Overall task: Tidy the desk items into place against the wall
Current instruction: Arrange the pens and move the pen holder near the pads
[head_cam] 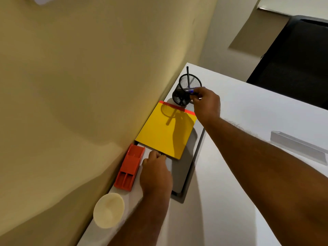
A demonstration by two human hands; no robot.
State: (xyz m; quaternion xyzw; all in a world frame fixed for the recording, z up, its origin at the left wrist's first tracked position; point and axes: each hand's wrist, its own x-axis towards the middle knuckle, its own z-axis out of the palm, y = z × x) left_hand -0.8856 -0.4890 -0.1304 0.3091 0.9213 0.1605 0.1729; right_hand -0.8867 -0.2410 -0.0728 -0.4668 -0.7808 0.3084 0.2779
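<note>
Right hand point(205, 102) gripping blue marker point(190, 90) at mesh cup point(186, 89); left hand point(156, 173) fisted, contents unclear.

Beige wall point(79, 77) (shadowed), white desk point(248, 112).

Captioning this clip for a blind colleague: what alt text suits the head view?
Right hand holds a blue pen over a black mesh pen cup by the wall; left hand rests closed near a yellow notebook, beside an orange tray.

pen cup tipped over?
No: the black mesh pen cup stands upright on the desk by the wall, a dark pen sticking out of its open top.
</note>
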